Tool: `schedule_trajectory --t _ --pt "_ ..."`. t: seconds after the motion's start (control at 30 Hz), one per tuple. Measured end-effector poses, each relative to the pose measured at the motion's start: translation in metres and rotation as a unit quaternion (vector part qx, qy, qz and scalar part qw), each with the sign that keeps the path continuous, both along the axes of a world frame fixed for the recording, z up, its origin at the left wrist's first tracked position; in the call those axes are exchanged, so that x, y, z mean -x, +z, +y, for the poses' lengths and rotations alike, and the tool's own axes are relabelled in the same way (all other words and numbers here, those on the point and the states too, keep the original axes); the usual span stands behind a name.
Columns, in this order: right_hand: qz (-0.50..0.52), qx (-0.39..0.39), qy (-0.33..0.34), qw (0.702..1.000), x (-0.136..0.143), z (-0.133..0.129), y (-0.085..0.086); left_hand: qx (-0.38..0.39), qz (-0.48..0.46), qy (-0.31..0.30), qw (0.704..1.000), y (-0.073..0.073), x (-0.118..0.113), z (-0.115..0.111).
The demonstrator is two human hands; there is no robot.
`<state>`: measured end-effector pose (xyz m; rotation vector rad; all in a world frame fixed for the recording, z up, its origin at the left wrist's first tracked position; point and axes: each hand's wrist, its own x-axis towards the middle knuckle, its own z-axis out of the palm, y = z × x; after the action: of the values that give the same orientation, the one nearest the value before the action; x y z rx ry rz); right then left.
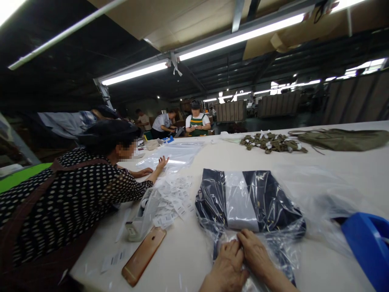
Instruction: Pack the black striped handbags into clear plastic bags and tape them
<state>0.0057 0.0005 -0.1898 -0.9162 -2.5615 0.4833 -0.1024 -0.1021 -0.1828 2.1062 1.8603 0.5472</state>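
Observation:
On the white table in front of me lies a clear plastic bag (275,239) with a folded dark navy garment (212,194) inside. A light grey strip (240,198) runs down the middle of the garment. My left hand (228,259) is closed on the near end of the bag, its fingers curled into bunched plastic. Right beside it, almost touching, my right hand (254,250) grips the same end with bent fingers. The fingertips of both hands are partly hidden in the plastic.
Left of the bag are a copper-coloured phone (144,256), a tape dispenser (142,219) and many white labels (173,198). A co-worker in a dotted top (75,190) reaches over clear plastic sheets (179,154). Right stands a blue object (366,243); olive fabric pieces (270,142) lie farther back.

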Motion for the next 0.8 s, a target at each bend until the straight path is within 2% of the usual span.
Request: schedule_trajectory --t 0.33,0.43,0.5,0.57,0.67,0.73,0.8 --pt "0.019 0.043 0.019 0.999 -0.004 0.006 -0.005 0.01 0.023 0.004 1.0 -0.005 0.001 0.001" --pt "0.072 0.021 0.019 0.997 -0.011 0.01 -0.007 0.01 0.037 0.006 0.999 -0.002 0.002 0.001" --pt "0.128 -0.022 -0.002 0.991 -0.025 0.011 -0.002 0.017 0.05 0.002 0.999 0.002 0.002 0.0" --pt "0.177 -0.079 -0.039 0.98 -0.052 0.013 0.012 0.027 0.066 -0.002 0.997 0.007 0.001 -0.001" --pt "0.202 -0.158 -0.128 0.958 -0.113 0.019 0.044 0.04 0.095 -0.004 0.995 0.012 -0.001 0.0" --pt "0.195 -0.189 -0.23 0.935 -0.162 0.028 0.064 0.033 0.118 -0.009 0.992 0.01 0.001 0.003" --pt "0.19 -0.188 -0.353 0.896 -0.21 0.038 0.076 0.003 0.133 -0.025 0.991 0.003 0.005 0.009"
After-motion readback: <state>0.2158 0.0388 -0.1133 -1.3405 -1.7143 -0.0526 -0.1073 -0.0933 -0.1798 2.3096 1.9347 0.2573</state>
